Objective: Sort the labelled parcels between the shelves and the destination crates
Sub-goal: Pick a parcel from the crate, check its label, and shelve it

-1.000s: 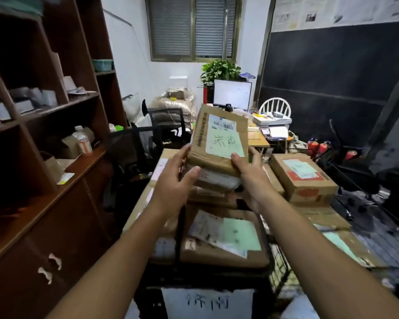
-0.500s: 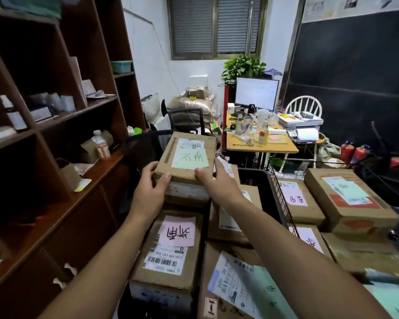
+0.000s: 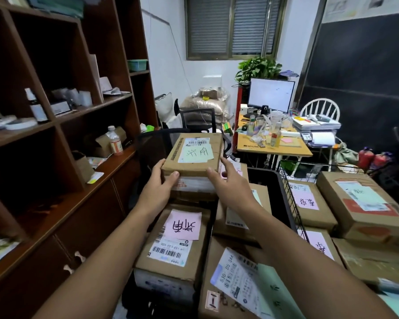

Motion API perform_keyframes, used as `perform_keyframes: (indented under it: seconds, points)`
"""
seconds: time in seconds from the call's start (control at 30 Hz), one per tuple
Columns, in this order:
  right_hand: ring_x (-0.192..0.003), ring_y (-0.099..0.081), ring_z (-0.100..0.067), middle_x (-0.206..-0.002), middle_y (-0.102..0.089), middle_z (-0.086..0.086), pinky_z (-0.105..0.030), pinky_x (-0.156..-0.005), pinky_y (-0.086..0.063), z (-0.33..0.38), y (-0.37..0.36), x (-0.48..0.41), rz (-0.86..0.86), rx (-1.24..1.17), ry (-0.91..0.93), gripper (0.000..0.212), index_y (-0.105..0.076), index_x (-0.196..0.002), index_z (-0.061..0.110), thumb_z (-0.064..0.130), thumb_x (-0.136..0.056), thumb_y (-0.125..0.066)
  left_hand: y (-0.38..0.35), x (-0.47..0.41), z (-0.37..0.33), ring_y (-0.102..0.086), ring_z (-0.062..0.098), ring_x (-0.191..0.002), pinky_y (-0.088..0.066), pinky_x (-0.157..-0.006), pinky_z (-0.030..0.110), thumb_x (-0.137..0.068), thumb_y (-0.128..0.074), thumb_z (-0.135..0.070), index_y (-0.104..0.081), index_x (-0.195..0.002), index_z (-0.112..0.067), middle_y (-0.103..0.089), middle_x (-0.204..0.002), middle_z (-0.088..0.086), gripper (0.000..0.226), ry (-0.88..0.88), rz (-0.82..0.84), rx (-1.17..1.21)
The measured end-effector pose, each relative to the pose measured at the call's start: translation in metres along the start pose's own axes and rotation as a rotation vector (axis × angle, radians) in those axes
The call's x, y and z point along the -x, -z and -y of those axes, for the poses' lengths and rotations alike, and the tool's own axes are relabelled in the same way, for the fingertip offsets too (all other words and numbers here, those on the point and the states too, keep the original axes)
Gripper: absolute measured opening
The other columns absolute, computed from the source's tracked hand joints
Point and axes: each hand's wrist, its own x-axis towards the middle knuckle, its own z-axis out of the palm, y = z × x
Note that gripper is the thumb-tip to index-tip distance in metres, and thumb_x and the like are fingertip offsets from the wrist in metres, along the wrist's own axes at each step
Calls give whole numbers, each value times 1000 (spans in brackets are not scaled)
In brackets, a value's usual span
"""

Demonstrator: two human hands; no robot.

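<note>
Two bare hands share one flat brown cardboard parcel [image 3: 189,168]. The left hand [image 3: 158,187] grips its near left corner with the thumb laid on the top face. The right hand [image 3: 228,185] grips the near right corner, thumb on the front edge and fingers along the side.

The parcel's creased top carries two labels: one white printed barcode sticker [image 3: 197,142] and one pale green paper note [image 3: 197,155] with black handwritten characters. It is held level over the left stack, just beyond a boxy cardboard parcel with a square pink note [image 3: 199,254]. Whether its underside touches what lies below cannot be told.

At least seven more cardboard parcels lie around it, all rectangular and matte brown. Three show pink notes and two show pale green ones.

One black plastic crate [image 3: 274,192] with a smooth rim stands between the stacks. One black wire-grid basket [image 3: 294,210] walls off the right-hand parcels.

To the left stands one dark red-brown wooden shelf unit [image 3: 62,125], where one clear plastic bottle with a white cap [image 3: 114,141] is upright.

Farther back are one light wooden desk [image 3: 274,147], one bright flat monitor [image 3: 271,95], one white spindle-back chair [image 3: 320,109] and two red fire extinguishers [image 3: 365,157].
</note>
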Motion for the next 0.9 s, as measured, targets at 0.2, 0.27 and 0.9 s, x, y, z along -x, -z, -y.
perform_keyframes:
  seconds: [0.2,0.27,0.9]
  points:
    - [-141,-43,-28,-156,-44,-7,-48,-110,-42,0,-8,18,-106,172,-6,73,-28,-159,27,61,-98,-50,21,7,-2,-42,11,-126,-35,-97,28,-97,-58,-35,-27,-152,-30,-40,-149,-1,64,-117,-36,-110]
    - [-140,-42,-29,-156,-43,-6,-50,-110,-41,1,-11,29,-159,268,-33,71,-28,-158,27,62,-98,-47,33,13,-6,-37,8,-130,-34,-98,27,-96,-60,-30,-30,-152,-27,-37,-152,0,63,-232,-42,-183]
    - [-132,-47,-33,-147,-48,-5,-49,-102,-41,-7,21,278,-494,855,-603,58,-34,-150,32,61,-99,-39,-26,124,-34,-32,26,-138,-29,-113,42,-99,-45,-43,-30,-151,-23,-38,-151,1,58,-893,585,-577]
